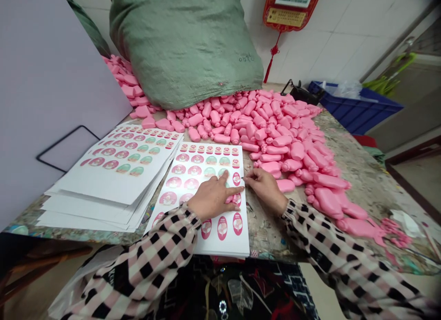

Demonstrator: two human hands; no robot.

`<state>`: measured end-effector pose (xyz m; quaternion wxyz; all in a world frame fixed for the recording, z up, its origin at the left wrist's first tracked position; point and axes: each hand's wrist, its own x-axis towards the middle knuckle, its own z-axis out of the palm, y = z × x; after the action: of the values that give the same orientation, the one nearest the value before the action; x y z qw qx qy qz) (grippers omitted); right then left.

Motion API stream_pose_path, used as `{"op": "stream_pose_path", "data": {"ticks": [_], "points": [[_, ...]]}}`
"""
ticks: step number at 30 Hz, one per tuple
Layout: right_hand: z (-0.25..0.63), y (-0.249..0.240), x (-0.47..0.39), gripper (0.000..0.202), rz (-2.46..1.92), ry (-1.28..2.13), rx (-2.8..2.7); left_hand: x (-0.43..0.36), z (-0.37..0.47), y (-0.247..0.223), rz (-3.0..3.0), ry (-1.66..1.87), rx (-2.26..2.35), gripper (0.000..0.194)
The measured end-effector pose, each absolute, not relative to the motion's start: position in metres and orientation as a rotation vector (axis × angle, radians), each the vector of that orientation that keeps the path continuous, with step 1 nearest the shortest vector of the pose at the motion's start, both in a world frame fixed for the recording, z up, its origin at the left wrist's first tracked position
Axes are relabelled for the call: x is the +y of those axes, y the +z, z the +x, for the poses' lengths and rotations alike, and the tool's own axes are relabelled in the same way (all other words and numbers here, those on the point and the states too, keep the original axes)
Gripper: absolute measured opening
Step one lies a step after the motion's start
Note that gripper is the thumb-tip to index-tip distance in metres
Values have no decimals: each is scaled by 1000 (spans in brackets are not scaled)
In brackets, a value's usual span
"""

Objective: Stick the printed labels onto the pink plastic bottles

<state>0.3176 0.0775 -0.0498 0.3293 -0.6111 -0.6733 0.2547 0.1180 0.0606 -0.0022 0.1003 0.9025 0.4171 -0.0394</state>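
Observation:
My left hand [214,197] lies on a sheet of printed stickers [186,228], fingers spread and pressing the paper. A bit of pink shows between its fingers; whether it is print or a pink piece I cannot tell. The sheet carries rows of pink, magenta and green labels, rounded and oval. At the sheet's right edge, beside an oval label [236,179], my right hand [263,186] has thumb and forefinger pinched together. A small dark tip shows at that pinch, too small to name. Small pink plastic bottles [272,150] lie just beyond my right hand.
Another stack of sticker sheets [103,182] sits on the left, by a pale panel [62,71] with a black wire loop [69,145]. A green sack [186,44] rests behind, among the heaped bottles. A blue crate [358,108] stands at the back right.

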Motion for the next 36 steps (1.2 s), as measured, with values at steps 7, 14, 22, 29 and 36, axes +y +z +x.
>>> {"op": "stream_pose_path", "data": {"ticks": [7, 14, 22, 29, 36], "points": [[309, -49, 75, 13, -1648, 523, -1762, 60, 118, -1, 2648, -137, 1240, 59], [305, -49, 81, 12, -1678, 482, -1748, 60, 118, -1, 2666, -115, 1232, 59], [302, -50, 87, 12, -1693, 448, -1746, 60, 118, -1, 2675, -125, 1237, 60], [304, -44, 85, 12, -1662, 449, -1809, 60, 117, -3, 2687, -80, 1247, 59], [317, -38, 77, 10, -1653, 507, -1944, 58, 117, -3, 2678, -74, 1259, 60]]}}
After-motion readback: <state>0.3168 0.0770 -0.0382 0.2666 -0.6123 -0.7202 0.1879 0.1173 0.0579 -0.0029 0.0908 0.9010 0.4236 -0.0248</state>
